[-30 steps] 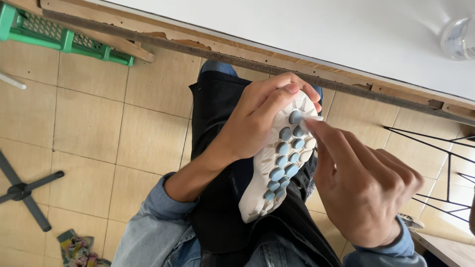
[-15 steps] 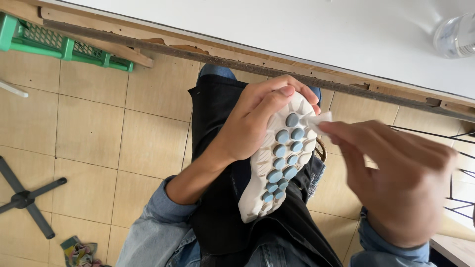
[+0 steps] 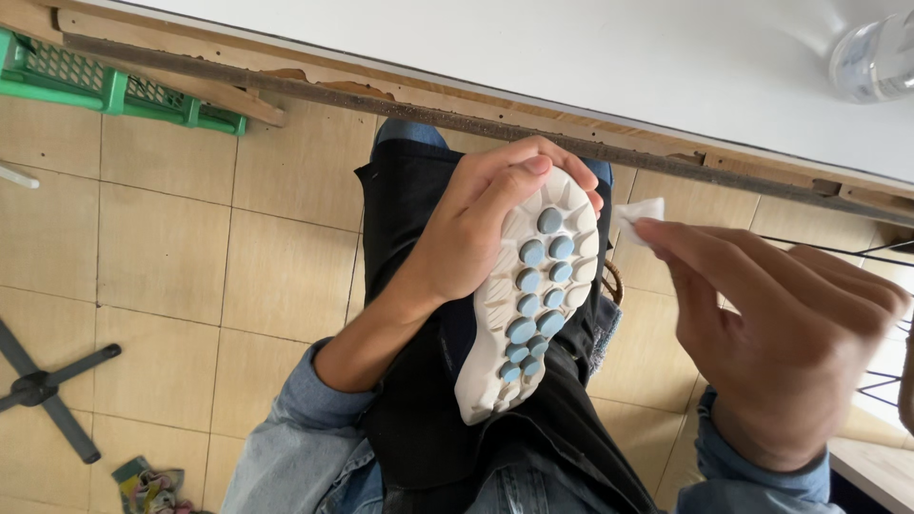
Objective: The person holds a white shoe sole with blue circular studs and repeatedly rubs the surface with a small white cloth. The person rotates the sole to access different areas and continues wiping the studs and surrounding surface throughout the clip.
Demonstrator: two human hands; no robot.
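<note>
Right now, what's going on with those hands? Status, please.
Left hand grips shoe, sole up. Right hand pinches white wipe, just off the toe. Nothing between them.

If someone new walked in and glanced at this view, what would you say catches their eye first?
Most likely the shoe in the middle, turned sole up, white with rows of round blue studs, gripped near its toe by the left hand over a lap covered in black cloth. Next, the right hand at the right, pinching a small white wipe just beside the toe. A green crate sits on the tiled floor, top left.
</note>
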